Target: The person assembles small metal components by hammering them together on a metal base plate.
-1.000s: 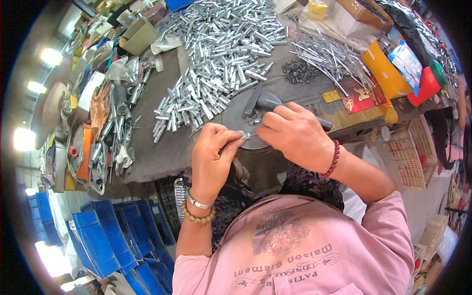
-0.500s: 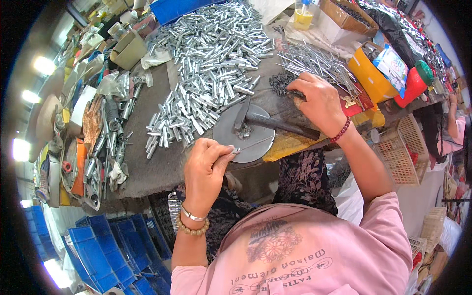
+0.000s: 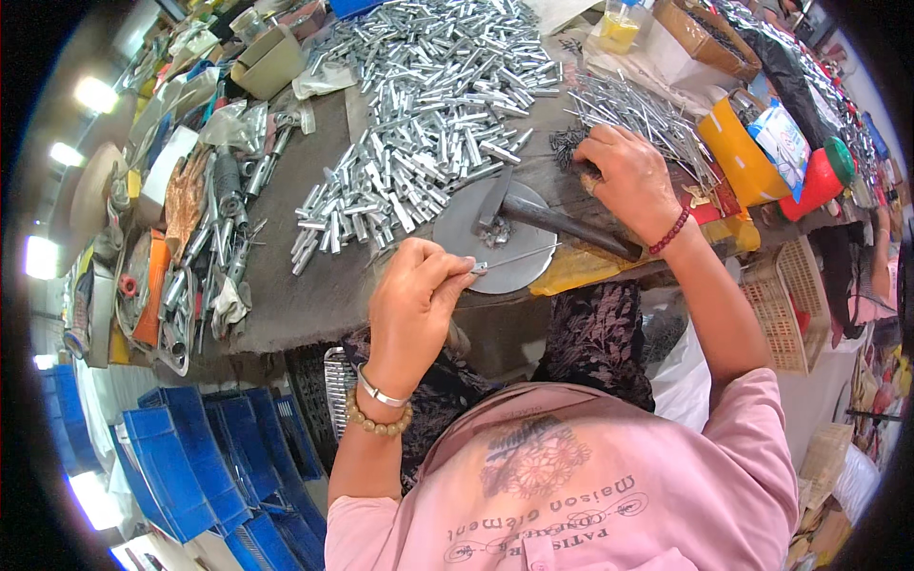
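My left hand point(image 3: 419, 303) pinches a small silver metal fitting with a thin rod point(image 3: 519, 257) sticking out to the right, over the near edge of a round grey metal plate point(image 3: 519, 278). A hammer point(image 3: 566, 225) lies across that plate, its head beside some small shiny bits and its dark handle pointing right. Beyond the handle, my right hand point(image 3: 628, 179) has its fingers bent together at a little pile of small dark parts point(image 3: 566, 145). Whether anything is between those fingertips is hidden.
A large heap of silver metal tubes point(image 3: 428, 105) covers the table's middle. Thin metal rods point(image 3: 643, 119) lie at the far right, near a yellow container point(image 3: 743, 152) and a red bottle point(image 3: 817, 186). Tools point(image 3: 224, 219) crowd the left; blue crates point(image 3: 186, 457) stand below.
The view has shifted, so the table sits a little further right and higher. My left hand still holds the rod piece by the plate; my right fingers stay at the dark parts.
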A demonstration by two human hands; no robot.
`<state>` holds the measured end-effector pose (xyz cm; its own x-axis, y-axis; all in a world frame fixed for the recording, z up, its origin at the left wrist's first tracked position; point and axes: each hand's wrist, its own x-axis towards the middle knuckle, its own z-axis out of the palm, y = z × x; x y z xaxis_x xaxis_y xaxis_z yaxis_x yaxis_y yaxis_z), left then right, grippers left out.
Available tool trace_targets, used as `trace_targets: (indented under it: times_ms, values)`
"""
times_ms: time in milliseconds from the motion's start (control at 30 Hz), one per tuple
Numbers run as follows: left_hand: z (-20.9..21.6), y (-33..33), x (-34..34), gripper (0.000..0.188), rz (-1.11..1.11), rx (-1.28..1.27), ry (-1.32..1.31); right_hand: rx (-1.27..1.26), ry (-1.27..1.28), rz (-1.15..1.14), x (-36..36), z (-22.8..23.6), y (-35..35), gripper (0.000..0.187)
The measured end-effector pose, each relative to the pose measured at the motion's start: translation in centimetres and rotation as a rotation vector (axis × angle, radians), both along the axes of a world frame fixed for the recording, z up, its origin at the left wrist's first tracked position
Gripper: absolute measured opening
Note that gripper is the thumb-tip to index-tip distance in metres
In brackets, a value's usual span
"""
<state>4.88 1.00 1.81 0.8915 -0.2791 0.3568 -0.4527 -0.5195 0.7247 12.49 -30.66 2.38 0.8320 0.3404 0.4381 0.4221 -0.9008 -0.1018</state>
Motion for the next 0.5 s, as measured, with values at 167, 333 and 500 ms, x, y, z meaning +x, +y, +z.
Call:
trace_targets:
  times_ms: [167,333,500]
  values:
    - [-0.1,0.0,0.1,0.014,0.000,0.001,-0.003,0.046,0.064,-0.065,0.2,0.0,0.1,0.020]
    - [-0.3,0.1,0.1,0.014,0.007,0.055,-0.053,0.283,0.132,0.110,-1.4,1.1,1.8,0.019]
    - [-0.5,0.2,0.3,0.013,-0.001,0.066,-0.084,0.380,0.232,0.416,-4.8,2.3,7.2,0.019]
